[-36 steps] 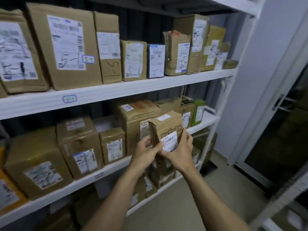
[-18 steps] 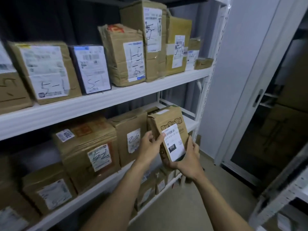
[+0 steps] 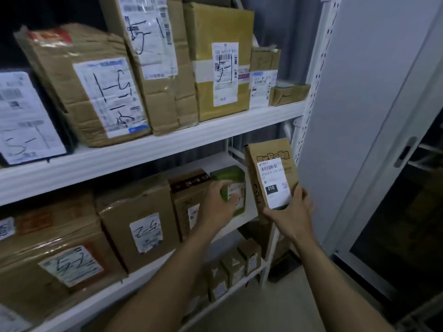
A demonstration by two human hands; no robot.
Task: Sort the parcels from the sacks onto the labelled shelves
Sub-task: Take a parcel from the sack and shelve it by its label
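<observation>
My right hand (image 3: pixel 288 213) gripped the tall brown parcel (image 3: pixel 268 173) by its lower end, thumb on the near left corner and fingers wrapped round the right edge, so that it stood nearly upright, leaning slightly left, with its white barcode label (image 3: pixel 273 183) facing me; the parcel was in the air in front of the right end of the middle shelf (image 3: pixel 134 156), just left of the white upright post (image 3: pixel 311 92), and it touched nothing but that hand; my left hand (image 3: pixel 219 203) was apart from it, lower and to the left, reaching in over the shelf below (image 3: pixel 148 269) with its fingers curled against the small green box (image 3: pixel 230 185); I could not tell whether that hand had closed on the box or only rested on it; left of the green box stood a dark-topped carton (image 3: pixel 189 200) and then a brown box marked 5-2 (image 3: pixel 141 224); above, on the middle shelf, cartons with handwritten labels stood in a row, among them a taped yellow-brown one (image 3: pixel 218 73); a grey door (image 3: pixel 374 116) stood to the right.
</observation>
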